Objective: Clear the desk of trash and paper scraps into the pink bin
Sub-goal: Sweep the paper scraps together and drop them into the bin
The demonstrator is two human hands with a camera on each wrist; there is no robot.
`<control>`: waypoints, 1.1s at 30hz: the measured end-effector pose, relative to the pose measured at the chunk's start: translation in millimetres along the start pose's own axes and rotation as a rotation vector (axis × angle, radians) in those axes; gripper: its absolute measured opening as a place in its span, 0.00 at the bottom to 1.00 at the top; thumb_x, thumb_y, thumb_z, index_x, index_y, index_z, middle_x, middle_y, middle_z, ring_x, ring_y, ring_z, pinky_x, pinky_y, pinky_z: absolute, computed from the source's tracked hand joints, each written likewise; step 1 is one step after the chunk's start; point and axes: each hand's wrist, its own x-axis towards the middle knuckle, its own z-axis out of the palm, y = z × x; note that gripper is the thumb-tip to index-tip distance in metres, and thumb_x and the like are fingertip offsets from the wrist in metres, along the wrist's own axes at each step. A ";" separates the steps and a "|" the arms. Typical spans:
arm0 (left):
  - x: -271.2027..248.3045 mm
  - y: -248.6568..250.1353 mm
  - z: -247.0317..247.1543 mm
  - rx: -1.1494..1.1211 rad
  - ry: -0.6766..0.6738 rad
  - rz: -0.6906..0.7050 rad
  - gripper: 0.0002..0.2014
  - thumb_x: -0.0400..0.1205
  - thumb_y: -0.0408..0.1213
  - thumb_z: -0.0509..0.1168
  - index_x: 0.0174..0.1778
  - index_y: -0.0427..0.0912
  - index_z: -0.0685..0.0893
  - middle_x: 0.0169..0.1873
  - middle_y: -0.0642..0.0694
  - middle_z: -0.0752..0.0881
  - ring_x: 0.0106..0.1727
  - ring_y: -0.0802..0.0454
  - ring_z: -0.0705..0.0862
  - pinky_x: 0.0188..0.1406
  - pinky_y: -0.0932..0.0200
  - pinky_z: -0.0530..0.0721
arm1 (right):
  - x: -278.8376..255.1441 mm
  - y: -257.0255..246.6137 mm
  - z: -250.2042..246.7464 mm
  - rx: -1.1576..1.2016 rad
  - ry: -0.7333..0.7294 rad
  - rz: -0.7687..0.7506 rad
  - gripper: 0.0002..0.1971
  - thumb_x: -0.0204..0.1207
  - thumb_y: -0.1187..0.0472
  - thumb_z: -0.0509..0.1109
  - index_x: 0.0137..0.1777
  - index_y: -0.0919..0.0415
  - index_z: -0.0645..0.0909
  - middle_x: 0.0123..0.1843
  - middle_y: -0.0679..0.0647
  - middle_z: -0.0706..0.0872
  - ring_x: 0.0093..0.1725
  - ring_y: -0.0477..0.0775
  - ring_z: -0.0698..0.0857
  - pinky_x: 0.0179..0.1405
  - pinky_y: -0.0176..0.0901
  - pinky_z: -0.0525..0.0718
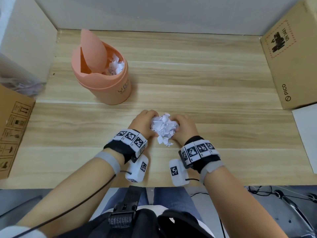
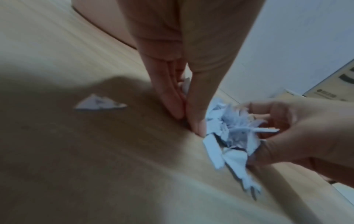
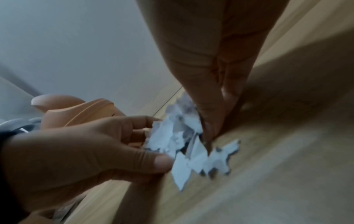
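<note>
The pink bin stands upright at the back left of the wooden desk, its swing lid tipped open and white scraps inside. It also appears in the right wrist view, where the bin is behind my left hand. Near the front edge, a heap of torn white paper scraps lies between my hands. My left hand cups its left side and my right hand its right, fingers curled round the scraps. One loose scrap lies apart on the desk, left of my left hand.
A PICO cardboard box fills the right side of the desk, with a white sheet in front of it. Another cardboard box and a plastic bag sit at the left. White walls enclose the back and left.
</note>
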 end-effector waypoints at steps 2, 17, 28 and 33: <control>3.1 2.0 -9.7 -0.002 0.015 0.020 0.33 0.65 0.34 0.78 0.66 0.45 0.75 0.56 0.43 0.76 0.57 0.45 0.78 0.53 0.59 0.72 | 6.9 -4.9 -3.2 -0.013 -0.044 -0.012 0.25 0.65 0.71 0.72 0.63 0.58 0.76 0.63 0.61 0.76 0.62 0.59 0.76 0.50 0.30 0.65; -52.9 30.2 -160.6 -0.241 0.976 0.478 0.26 0.70 0.36 0.72 0.64 0.43 0.77 0.58 0.56 0.75 0.61 0.54 0.77 0.65 0.64 0.73 | 22.5 -46.2 -16.9 -0.772 -0.481 -0.330 0.57 0.50 0.56 0.82 0.74 0.32 0.48 0.81 0.52 0.45 0.73 0.64 0.58 0.61 0.58 0.75; -14.6 -19.1 -164.8 -0.590 0.731 -0.050 0.47 0.62 0.47 0.78 0.77 0.55 0.63 0.76 0.48 0.68 0.76 0.50 0.68 0.75 0.47 0.68 | 26.7 -41.0 -5.6 -0.345 -0.338 -0.287 0.18 0.68 0.74 0.62 0.56 0.61 0.80 0.51 0.56 0.74 0.48 0.58 0.76 0.43 0.40 0.68; -12.8 -13.5 -154.5 -0.479 0.733 -0.076 0.44 0.61 0.50 0.70 0.76 0.58 0.64 0.74 0.49 0.67 0.75 0.47 0.67 0.74 0.44 0.69 | 35.2 -51.6 -12.7 -0.380 -0.384 -0.174 0.23 0.67 0.79 0.62 0.60 0.62 0.78 0.61 0.60 0.79 0.60 0.62 0.80 0.38 0.37 0.71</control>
